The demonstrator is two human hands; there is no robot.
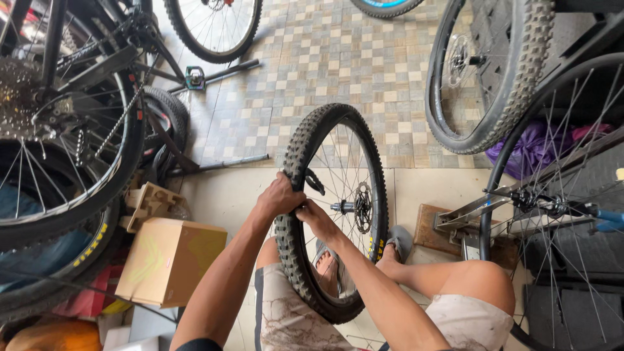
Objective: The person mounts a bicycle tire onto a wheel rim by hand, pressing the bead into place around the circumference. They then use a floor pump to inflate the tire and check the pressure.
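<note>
Both forearms reach forward and meet at the near rim of a knobby bicycle wheel [335,208] standing upright on the tiled floor [338,58] between the seated person's knees. The left hand [279,195] curls tight over the tyre's tread; the right hand [316,218] grips the tyre's inner edge just beside it, fingers clenched. A cardboard box [170,260] sits to the left.

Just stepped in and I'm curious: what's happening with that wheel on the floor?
A seated person holds a bicycle wheel upright between their knees. Both hands grip the knobby tyre at its left edge: the left hand wraps over the tread, and the right hand presses at the rim just beside it. Other bicycles and a cardboard box stand around.
</note>
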